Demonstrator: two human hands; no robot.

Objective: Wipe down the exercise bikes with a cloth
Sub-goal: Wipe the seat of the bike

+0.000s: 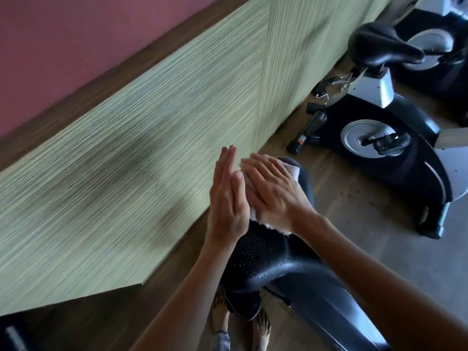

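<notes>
A black bike saddle (pixel 263 252), dotted with water drops, fills the lower middle of the head view. A white cloth (pixel 273 224) lies over its front part, mostly covered. My right hand (pixel 273 191) presses flat on the cloth with straight fingers. My left hand (pixel 228 196) stands edge-on with straight fingers against the left side of the cloth and saddle.
A second exercise bike (pixel 395 138) with its own black saddle (pixel 385 46) stands at the right, and part of a third sits behind it. A green striped wall panel (pixel 126 173) runs close along the left. Cables (pixel 336 84) lie on the wooden floor by the wall. My bare feet (pixel 240 325) are below the saddle.
</notes>
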